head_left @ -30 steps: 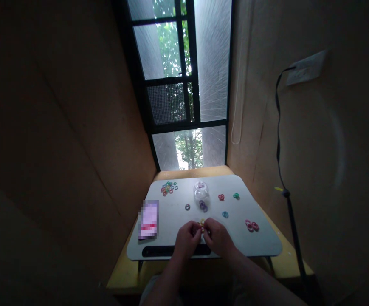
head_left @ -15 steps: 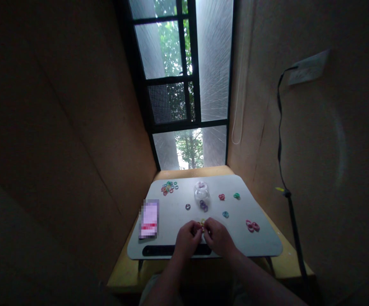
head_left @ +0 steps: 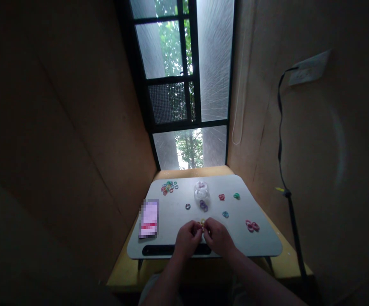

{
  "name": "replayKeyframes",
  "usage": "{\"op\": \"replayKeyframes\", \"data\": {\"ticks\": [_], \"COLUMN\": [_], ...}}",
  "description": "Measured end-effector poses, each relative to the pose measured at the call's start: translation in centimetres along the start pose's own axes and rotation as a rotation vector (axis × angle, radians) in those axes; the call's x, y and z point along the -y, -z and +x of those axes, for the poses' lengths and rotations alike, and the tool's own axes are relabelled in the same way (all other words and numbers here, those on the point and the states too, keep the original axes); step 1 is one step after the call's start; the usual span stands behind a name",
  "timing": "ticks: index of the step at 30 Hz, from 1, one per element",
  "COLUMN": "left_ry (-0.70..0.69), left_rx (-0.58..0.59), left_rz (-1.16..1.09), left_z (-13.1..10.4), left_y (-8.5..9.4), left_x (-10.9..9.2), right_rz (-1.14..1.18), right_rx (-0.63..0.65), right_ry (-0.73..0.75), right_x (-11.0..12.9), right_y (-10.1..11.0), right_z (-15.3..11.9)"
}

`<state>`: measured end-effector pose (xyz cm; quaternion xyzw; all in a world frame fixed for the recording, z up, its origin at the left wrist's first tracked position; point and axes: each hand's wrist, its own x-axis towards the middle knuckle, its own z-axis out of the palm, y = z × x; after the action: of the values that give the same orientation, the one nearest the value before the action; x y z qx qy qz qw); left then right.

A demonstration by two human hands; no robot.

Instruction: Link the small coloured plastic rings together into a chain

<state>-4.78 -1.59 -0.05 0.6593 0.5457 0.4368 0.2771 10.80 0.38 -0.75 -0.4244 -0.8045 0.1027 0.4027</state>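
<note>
My left hand (head_left: pixel 188 238) and my right hand (head_left: pixel 218 236) meet at the front middle of the white lap table (head_left: pixel 171 221). Both have their fingers bent into a pinch, the fingertips almost touching. Whatever lies between them is small and mostly covered by the fingers. Just beyond the fingertips shows a yellow ring (head_left: pixel 202 221), like a small hair tie; whether it is held or lies on the table I cannot tell. Farther back are purple rings (head_left: pixel 204 206) in front of a clear round container (head_left: pixel 201 192), and a single dark ring (head_left: pixel 188 206).
Pink rings (head_left: pixel 252 225), blue rings (head_left: pixel 225 214), red rings (head_left: pixel 221 197) and green rings (head_left: pixel 237 196) lie to the right. A mixed ring pile (head_left: pixel 169 188) is at the back left, above a blurred-out phone-like slab (head_left: pixel 150 219). A black strip (head_left: pixel 159 250) runs along the front edge.
</note>
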Motion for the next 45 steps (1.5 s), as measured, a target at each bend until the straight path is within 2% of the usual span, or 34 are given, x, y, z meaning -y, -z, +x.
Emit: {"op": "replayKeyframes", "data": {"ticks": [45], "left_ry": [-0.025], "left_rx": [0.010], "left_rz": [0.063], "left_z": [-0.17], "left_y": [0.13], "left_x": [-0.16], "right_rz": [0.018], "right_rx": [0.024], "right_ry": [-0.020], "right_x": [-0.12], "right_y": [-0.03], "right_z": [0.00]}}
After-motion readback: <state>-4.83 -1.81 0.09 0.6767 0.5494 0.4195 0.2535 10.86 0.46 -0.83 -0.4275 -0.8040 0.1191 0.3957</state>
